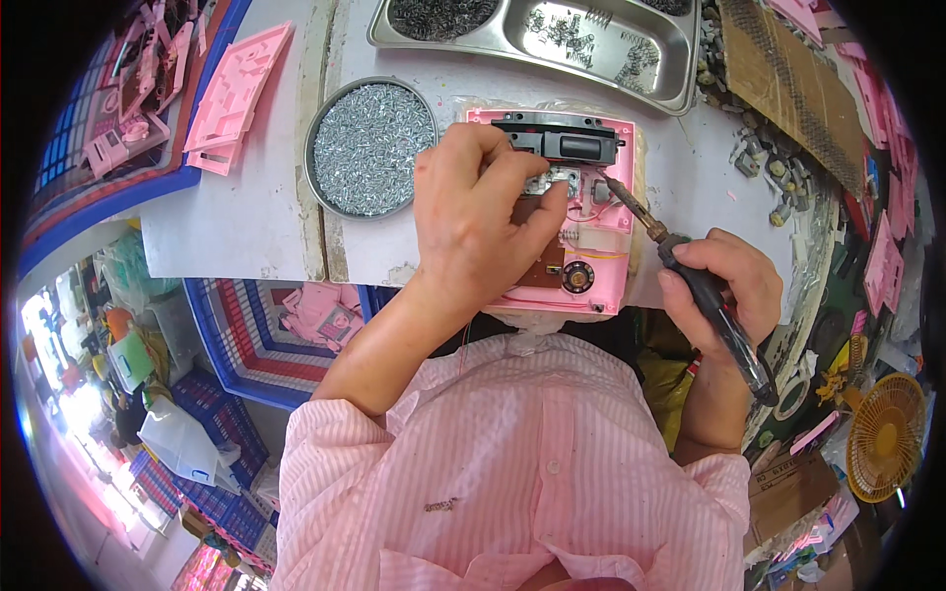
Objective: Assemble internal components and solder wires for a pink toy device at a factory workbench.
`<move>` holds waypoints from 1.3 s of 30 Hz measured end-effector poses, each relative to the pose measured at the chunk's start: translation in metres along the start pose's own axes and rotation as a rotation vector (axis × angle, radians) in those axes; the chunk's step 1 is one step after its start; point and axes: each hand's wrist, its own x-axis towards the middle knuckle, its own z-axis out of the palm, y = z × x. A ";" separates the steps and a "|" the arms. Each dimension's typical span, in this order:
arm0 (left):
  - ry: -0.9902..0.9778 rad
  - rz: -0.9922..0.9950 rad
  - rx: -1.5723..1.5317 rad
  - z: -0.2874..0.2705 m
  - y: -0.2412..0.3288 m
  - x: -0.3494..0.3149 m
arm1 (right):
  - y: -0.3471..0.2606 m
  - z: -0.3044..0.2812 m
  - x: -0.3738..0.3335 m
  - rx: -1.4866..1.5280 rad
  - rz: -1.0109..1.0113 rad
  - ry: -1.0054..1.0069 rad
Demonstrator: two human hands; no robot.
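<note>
While the left hand pinches a small silvery metal part over the open pink plastic casing, the right hand grips a black-handled soldering iron, its tip close by. The casing lies on the white surface, with a long black plastic module and a round black disc already placed. Work seems only partly done: no cover closes it yet, and finished solder joints I cannot tell.
</note>
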 end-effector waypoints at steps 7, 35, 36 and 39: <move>-0.025 -0.011 0.074 -0.004 -0.014 0.004 | 0.001 -0.010 -0.006 -0.016 0.023 0.023; -0.634 -0.506 -0.644 -0.016 0.023 -0.006 | -0.015 0.066 -0.020 0.436 0.387 0.265; -0.640 -0.517 -0.647 -0.016 0.023 -0.005 | -0.017 0.064 -0.019 0.334 0.370 0.235; -0.662 -0.522 -0.611 -0.017 0.021 -0.006 | -0.021 0.055 -0.018 0.080 0.275 0.174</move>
